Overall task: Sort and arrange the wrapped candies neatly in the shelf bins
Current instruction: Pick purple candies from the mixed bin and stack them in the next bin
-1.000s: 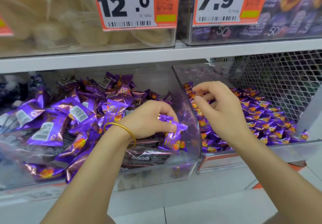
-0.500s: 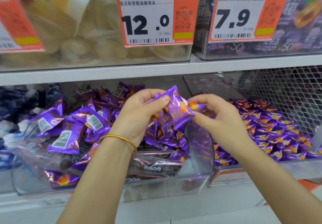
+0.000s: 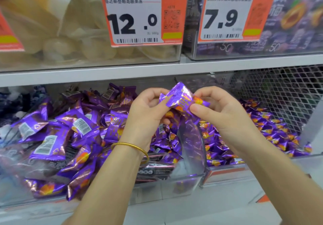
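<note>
**Candy held over the divider, bin not yet chosen**

Pinched between both hands: one purple wrapped candy (image 3: 183,98), raised above the clear divider (image 3: 192,146) parting the two bins. Curled round its 9 o'clock end, the left hand (image 3: 148,112), thumb and fingers closed on the foil; possibly a second packet tucked beneath, hard to tell. Nipping the 3 o'clock end between thumb and forefinger, the right hand (image 3: 222,114), other fingers loosely bent.

To do this well: compare size and print against both heaps, large packets (image 3: 70,137) at 8 o'clock and small candies (image 3: 272,133) at 4 o'clock. Then release one end and lay flat, face up, aligned with neighbours, never dropped. Best kept clear of the divider's edge.
</note>
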The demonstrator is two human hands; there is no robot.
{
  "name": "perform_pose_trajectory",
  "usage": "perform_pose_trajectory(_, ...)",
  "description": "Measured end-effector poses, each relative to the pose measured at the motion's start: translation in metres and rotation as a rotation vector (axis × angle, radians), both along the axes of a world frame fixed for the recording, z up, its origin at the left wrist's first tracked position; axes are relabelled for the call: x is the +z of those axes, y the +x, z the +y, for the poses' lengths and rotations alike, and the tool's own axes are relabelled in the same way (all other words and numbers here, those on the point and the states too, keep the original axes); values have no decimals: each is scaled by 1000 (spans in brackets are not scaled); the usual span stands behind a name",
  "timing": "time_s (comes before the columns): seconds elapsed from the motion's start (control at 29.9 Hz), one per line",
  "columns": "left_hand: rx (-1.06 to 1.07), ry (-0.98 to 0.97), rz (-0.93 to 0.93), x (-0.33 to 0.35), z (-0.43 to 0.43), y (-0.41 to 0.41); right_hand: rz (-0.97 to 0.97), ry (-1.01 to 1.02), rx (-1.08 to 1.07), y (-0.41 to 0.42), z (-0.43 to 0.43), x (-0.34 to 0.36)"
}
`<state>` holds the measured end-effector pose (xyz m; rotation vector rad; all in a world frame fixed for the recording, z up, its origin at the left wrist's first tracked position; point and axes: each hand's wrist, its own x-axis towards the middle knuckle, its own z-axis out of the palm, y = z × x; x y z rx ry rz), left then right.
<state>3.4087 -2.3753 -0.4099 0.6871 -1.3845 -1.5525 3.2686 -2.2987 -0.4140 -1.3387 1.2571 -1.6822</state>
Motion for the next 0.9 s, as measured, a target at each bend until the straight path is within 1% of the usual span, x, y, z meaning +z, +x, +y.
perform_pose_trajectory(0.1,-68,26,65,-1,3,-5,-31,12,-16,-11,5,4)
perform_pose_trajectory(0.2,-114,54,97,-3,4,-9,-221,19,-21,-36,16,8)
perform_pose_trajectory(0.23,-115,65,102,-4,4,-11,-246,37,-42,-45,21,9)
perform_pose_trajectory(0.27,-109,71,102,-6,5,-13,-211,89,-73,-55,26,8)
perform_pose_trajectory(0.3,-96,72,96,-7,5,-15,-125,168,-103,-65,32,7)
perform_pose_trajectory(0.37,-70,68,82,-9,6,-18,125,322,-127,-78,40,0)
perform_pose_trajectory(0.43,-62,66,73,-10,7,-20,307,395,-74,-80,44,-9)
perform_pose_trajectory(0.5,-63,62,58,-10,8,-24,443,419,-9,-75,41,-19)
perform_pose_trajectory(0.57,-56,56,45,-10,11,-28,576,427,8,-69,35,-29)
perform_pose_trajectory(0.74,-74,35,17,-10,15,-33,834,424,-76,-61,24,-43)
perform_pose_trajectory(0.8,-75,-18,-31,-11,15,-33,932,421,-75,-60,23,-46)
perform_pose_trajectory(0.9,-78,-124,-119,-12,17,-32,1069,468,-106,-56,24,-46)
